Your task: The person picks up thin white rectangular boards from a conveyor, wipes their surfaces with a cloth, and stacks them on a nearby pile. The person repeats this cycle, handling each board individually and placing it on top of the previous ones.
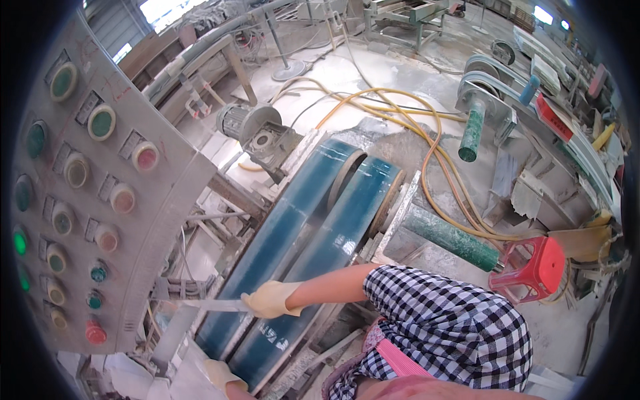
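Observation:
My right hand [270, 300], in a pale yellow glove, reaches left from a black-and-white checked sleeve and grips the end of a thin pale strip [207, 305]. The strip lies across the near left edge of two long, wet, dark teal conveyor belts [300, 220] that run away from me side by side. My left hand [223, 377], also gloved, is at the bottom edge, resting on a white slab piece [190, 380] by the near end of the belts. Its fingers are mostly hidden.
A dusty grey control panel [87, 193] with several round buttons stands at my left. A grey motor [257, 130] sits at the belts' far end. Yellow hoses [427, 153], two green rollers [457, 240] and a red plastic stool [533, 267] lie to the right.

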`<action>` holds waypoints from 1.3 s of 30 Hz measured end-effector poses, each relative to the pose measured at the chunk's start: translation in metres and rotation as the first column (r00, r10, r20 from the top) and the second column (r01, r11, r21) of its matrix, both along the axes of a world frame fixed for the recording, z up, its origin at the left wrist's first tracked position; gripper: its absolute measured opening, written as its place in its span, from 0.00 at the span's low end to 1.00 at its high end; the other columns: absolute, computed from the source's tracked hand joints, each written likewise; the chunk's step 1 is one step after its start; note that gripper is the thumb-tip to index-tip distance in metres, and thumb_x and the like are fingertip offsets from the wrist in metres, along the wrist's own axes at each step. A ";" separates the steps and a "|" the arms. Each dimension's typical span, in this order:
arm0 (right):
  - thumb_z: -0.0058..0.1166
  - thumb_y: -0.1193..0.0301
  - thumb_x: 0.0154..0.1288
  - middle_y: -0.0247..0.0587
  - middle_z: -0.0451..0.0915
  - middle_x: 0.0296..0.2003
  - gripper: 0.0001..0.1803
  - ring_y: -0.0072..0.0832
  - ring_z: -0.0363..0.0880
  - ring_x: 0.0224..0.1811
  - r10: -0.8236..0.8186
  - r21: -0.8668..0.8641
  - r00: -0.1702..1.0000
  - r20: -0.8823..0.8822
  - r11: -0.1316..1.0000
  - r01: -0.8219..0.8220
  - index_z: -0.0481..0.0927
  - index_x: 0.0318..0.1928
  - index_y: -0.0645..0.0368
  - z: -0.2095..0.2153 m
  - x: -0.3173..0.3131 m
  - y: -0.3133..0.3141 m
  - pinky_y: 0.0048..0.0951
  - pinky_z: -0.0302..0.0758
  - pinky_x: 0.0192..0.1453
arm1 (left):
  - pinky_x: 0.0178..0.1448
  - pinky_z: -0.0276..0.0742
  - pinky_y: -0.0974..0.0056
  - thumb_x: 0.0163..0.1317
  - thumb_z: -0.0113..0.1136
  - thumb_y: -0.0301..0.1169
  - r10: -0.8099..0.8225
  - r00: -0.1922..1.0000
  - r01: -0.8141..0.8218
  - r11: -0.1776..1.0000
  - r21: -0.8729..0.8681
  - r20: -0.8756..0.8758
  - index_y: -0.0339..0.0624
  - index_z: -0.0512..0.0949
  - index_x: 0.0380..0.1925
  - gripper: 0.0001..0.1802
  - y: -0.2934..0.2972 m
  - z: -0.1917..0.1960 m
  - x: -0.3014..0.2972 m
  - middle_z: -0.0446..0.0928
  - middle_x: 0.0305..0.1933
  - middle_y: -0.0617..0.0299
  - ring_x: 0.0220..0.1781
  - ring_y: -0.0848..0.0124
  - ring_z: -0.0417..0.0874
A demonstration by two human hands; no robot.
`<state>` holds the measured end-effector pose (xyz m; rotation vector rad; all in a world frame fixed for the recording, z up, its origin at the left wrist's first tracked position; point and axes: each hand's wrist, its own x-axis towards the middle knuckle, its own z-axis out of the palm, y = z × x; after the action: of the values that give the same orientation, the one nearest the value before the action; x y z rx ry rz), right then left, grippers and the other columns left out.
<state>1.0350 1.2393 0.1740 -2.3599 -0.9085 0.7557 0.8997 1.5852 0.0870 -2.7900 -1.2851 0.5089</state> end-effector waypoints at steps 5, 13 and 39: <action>0.47 0.62 0.67 0.54 0.86 0.37 0.21 0.53 0.87 0.40 -0.007 -0.035 0.996 0.090 0.999 0.010 0.76 0.54 0.62 -0.011 0.007 0.001 0.52 0.82 0.44 | 0.67 0.72 0.58 0.72 0.48 0.37 -0.190 0.796 0.360 0.912 -0.196 0.575 0.33 0.69 0.67 0.28 0.017 0.017 -0.037 0.75 0.63 0.49 0.65 0.59 0.75; 0.48 0.47 0.71 0.68 0.83 0.41 0.32 0.59 0.83 0.46 0.043 0.018 0.985 0.168 0.999 -0.047 0.72 0.60 0.62 -0.042 0.032 0.017 0.54 0.78 0.50 | 0.57 0.80 0.54 0.64 0.52 0.24 0.815 0.383 0.285 0.343 -0.895 0.434 0.31 0.80 0.48 0.14 -0.185 0.031 0.042 0.82 0.47 0.48 0.50 0.53 0.85; 0.50 0.48 0.71 0.71 0.81 0.46 0.45 0.63 0.82 0.43 0.161 -0.102 0.937 0.311 0.986 -0.136 0.51 0.76 0.63 -0.042 0.066 0.015 0.52 0.79 0.47 | 0.66 0.71 0.47 0.55 0.71 0.48 0.319 0.939 -0.310 0.947 -0.088 0.127 0.36 0.63 0.68 0.46 0.095 -0.013 0.017 0.70 0.63 0.38 0.65 0.42 0.72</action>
<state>1.1015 1.2544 0.1319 -2.5516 -1.2230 0.4783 0.9171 1.6802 0.0743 -2.7250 -1.7936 0.3759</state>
